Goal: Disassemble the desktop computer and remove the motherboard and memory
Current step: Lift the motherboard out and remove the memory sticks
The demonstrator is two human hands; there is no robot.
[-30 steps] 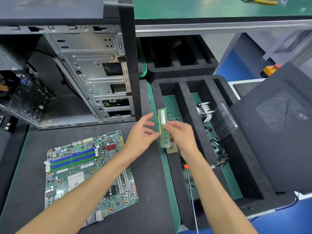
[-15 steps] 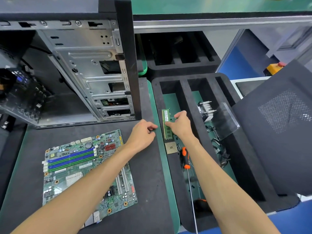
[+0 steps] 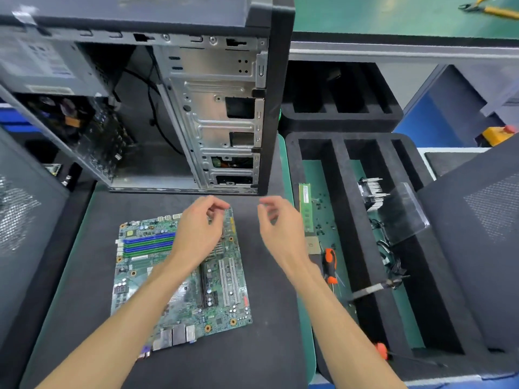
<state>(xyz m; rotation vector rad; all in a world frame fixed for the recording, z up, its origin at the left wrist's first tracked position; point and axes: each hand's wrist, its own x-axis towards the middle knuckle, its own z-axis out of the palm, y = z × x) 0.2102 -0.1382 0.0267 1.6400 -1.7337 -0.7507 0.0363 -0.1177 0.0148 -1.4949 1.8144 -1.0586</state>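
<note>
Both hands empty, fingers loosely curled. Left hand hovers over far edge of motherboard, flat on the table's dark mat. Right hand hangs just right. Memory stick lies in foam tray, leftmost compartment. Open case stands behind.

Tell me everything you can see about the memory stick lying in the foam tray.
The memory stick is a long, narrow green circuit board with a pale label near its far end and dark chips along its length. It lies flat, lengthwise front to back, on the green floor of the leftmost slot of the black foam tray, against the slot's left wall. Small dark screws lie scattered beside it. A square chip sits just past its near end. Neither hand touches it; the right hand hovers to its left.
</note>
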